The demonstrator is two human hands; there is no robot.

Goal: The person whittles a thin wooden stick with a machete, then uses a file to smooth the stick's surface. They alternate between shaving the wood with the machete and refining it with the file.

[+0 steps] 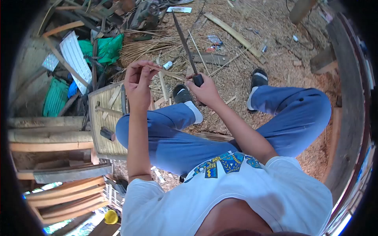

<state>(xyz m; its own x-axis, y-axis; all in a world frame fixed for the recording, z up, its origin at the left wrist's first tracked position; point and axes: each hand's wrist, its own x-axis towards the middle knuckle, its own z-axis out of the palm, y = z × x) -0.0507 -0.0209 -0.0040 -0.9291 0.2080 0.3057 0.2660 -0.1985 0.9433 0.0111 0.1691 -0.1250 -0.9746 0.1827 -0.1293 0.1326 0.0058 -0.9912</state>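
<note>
My right hand grips the dark handle of a long knife, whose blade points up and away from me. My left hand pinches one end of a thin bamboo strip that runs across to the knife's handle end. Both hands are raised above my knees in blue trousers. The strip meets the blade just above my right fist.
A woven bamboo tray lies by my left knee with a dark-handled tool on it. Bamboo poles and planks are stacked at left, green cloth and a bundle of thin sticks beyond. Sawdust covers the ground.
</note>
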